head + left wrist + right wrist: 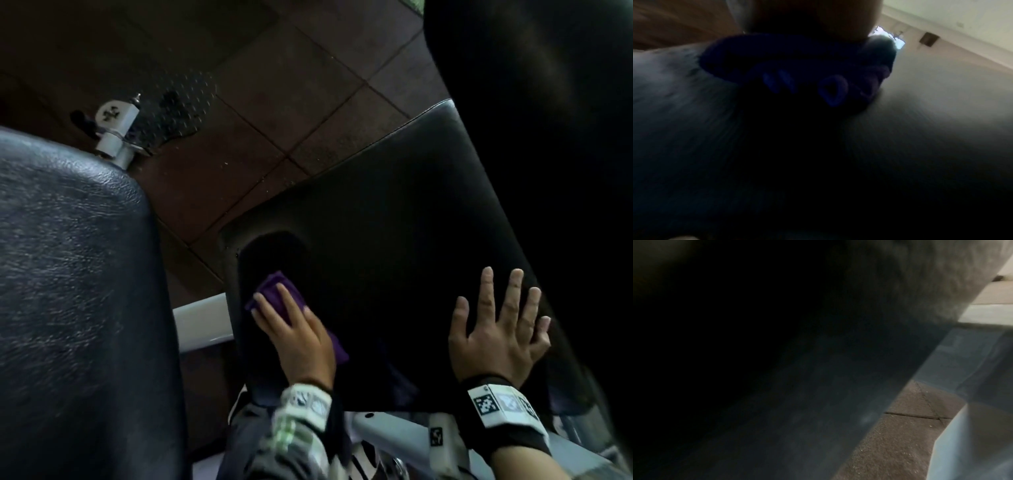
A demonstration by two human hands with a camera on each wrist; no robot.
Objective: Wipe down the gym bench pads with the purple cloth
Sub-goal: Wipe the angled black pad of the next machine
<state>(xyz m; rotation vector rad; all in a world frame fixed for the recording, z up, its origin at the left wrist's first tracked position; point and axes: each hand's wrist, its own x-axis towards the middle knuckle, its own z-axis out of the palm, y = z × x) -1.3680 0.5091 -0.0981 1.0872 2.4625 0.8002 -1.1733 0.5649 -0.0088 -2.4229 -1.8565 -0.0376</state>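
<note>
- Head view: the left hand (294, 337) lies low and centre in the frame, fingers straight and close together, pressing the cloth (270, 293) flat against the black seat pad (394, 212).
- The cloth shows purple at the fingertips and again below the palm, near the pad's left edge, just under a darker oval patch (274, 253).
- The right hand (496, 339) sits lower right, fingers straight and spread wide, palm flat on the same pad, well apart from the cloth.
- Both wrists carry bands with black-and-white square markers (486, 404).
- A second pad (68, 274), grey and grainy, fills the left of the frame; a third dark pad (531, 102) fills the upper right.
- Behind them, upper centre, lie brown floor tiles (308, 85) and a white frame foot (116, 133); a white frame tube (198, 322) shows between the left pad and the seat pad.
- Left wrist view alone shows the cloth (830, 87) from beneath the hand: bunched folds, dark blue-purple, squeezed between the palm (807, 16) at the top and the blurred pad surface (920, 129). It also shows a pale wall (962, 16) at the upper right. The fingers cannot be seen here.
- Right wrist view is mostly black; the hand itself is not visible. It shows the pad's edge (900, 378) running diagonally, speckled floor (900, 443) at the lower right, and a pale blurred shape (972, 443) at the corner.
</note>
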